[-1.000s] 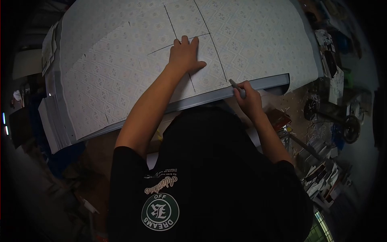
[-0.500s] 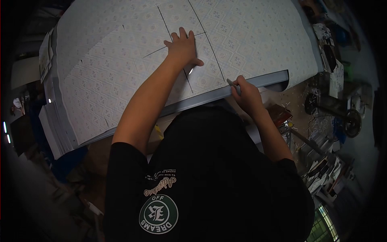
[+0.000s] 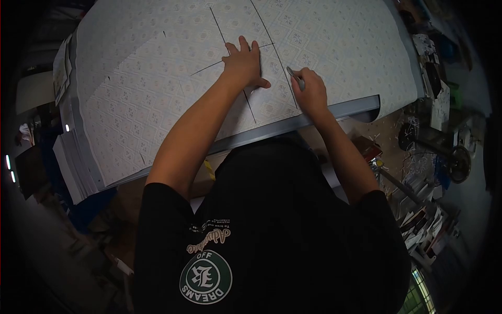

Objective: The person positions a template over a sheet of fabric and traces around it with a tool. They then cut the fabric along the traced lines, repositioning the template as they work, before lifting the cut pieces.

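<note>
My left hand lies flat on a pale patterned sheet, fingers spread and thumb out to the right. Under and around it run dark straight lines, two long and one crossing. My right hand is closed around a slim grey pen-like tool; its exact kind does not show. The tool's tip is beside the right-hand long line, close to the sheet. The near side of the sheet lies along a grey edge just in front of my body.
On the left, a stack of sheets hangs at the table's side. To the right are a round metal wheel, a red object, scattered pale scraps and a heap of clutter below the table.
My right hand with the grey tool has moved from the near edge of the sheet up and away from my body, along the right-hand line. The left hand stays flat in place.
</note>
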{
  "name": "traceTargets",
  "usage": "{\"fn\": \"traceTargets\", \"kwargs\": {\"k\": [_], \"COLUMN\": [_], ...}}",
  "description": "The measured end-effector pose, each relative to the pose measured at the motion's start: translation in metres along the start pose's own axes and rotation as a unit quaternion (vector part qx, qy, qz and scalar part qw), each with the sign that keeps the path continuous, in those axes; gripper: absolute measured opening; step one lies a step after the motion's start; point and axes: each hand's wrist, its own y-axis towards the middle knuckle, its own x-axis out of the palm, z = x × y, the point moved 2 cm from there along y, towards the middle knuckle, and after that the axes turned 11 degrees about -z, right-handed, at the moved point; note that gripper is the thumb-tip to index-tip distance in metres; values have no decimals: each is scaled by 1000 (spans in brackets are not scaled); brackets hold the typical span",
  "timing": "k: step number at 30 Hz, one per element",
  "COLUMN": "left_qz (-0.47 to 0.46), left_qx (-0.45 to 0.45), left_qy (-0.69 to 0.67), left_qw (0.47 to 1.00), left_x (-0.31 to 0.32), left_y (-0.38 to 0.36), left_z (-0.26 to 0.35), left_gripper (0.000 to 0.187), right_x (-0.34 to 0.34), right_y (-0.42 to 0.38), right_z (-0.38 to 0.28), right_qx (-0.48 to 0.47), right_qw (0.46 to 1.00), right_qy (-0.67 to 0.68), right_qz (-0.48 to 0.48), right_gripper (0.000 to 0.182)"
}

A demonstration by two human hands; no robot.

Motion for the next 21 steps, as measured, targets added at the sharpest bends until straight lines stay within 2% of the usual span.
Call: {"fn": "traceTargets", "kwargs": {"k": [2, 5, 7, 8, 10, 12, 17, 21], "left_qz": [-24, 25, 42, 56, 47, 36, 34, 28], "left_qx": [27, 68, 35, 1, -4, -11, -19, -38], "left_qy": [-2, -12, -25, -35, -44, -52, -52, -67], "left_qw": [999, 997, 998, 998, 998, 998, 998, 997], "left_x": [-14, -31, -36, -41, -43, -43, -42, -45], "left_y": [-3, 36, 47, 50, 52, 54, 54, 50], "left_z": [-5, -40, -55, -61, -59, -58, -54, -49], "left_gripper": [118, 108, 107, 106, 108, 111, 121, 122], "right_x": [3, -2, -3, 0, 8, 12, 19, 27], "right_y": [26, 38, 33, 30, 35, 45, 157, 249], "right_z": [-3, -7, -6, -3, 4, 3, 2, -2], "right_qx": [18, 47, 58, 40, 16, -34, 11, -3], "right_qw": [1000, 998, 996, 998, 1000, 998, 1000, 1000], "right_qy": [6, 8, 3, 12, 19, 7, 15, -17], "right_qz": [-10, -37, -60, -36, -18, 49, -3, -2], "right_gripper": [15, 17, 18, 18, 17, 18, 18, 19]}}
